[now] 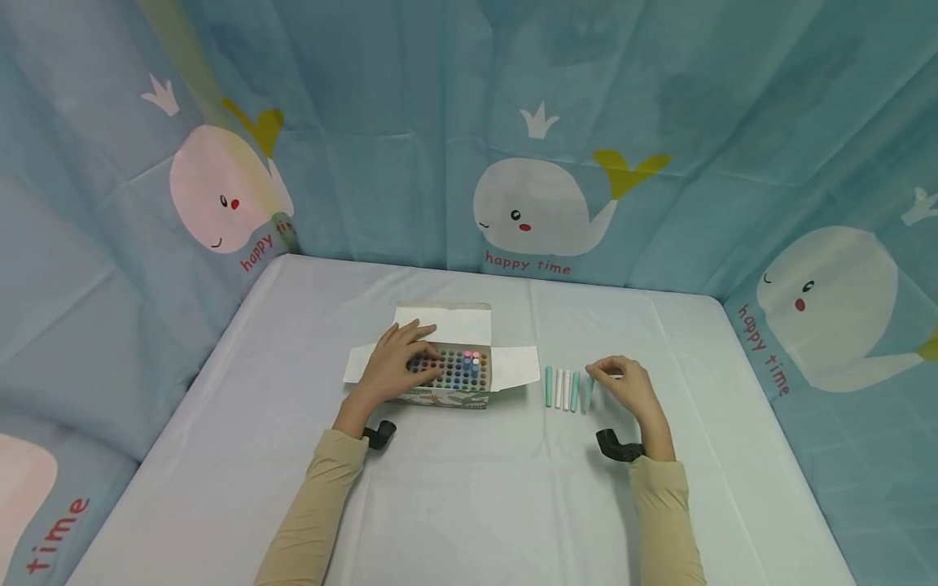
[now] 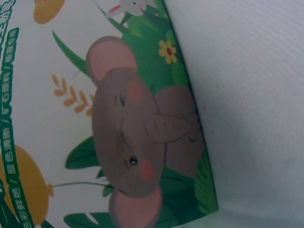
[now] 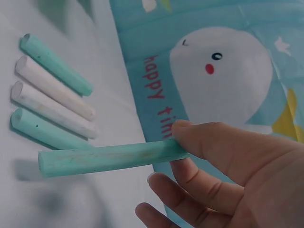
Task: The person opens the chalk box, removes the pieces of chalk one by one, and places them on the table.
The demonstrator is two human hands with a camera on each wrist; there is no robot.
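Observation:
Green chalk (image 3: 111,157) is pinched near one end between the thumb and index finger of my right hand (image 1: 621,384). In the right wrist view its free end points left, and the other fingers curl loosely below. Beside it on the table lie two white chalk sticks (image 3: 52,85) between two green ones (image 3: 57,64). My left hand (image 1: 392,362) rests over the left side of an open box (image 1: 447,398) of coloured chalk (image 1: 462,370), thumb and index finger spread over the chalk. The left wrist view shows only the box's printed elephant side (image 2: 128,133).
The box's flaps (image 1: 515,368) are folded outward, the back one standing up behind it. A white cloth covers the table (image 1: 484,505). Blue curtains (image 1: 410,163) with whale prints hang along the back and both sides.

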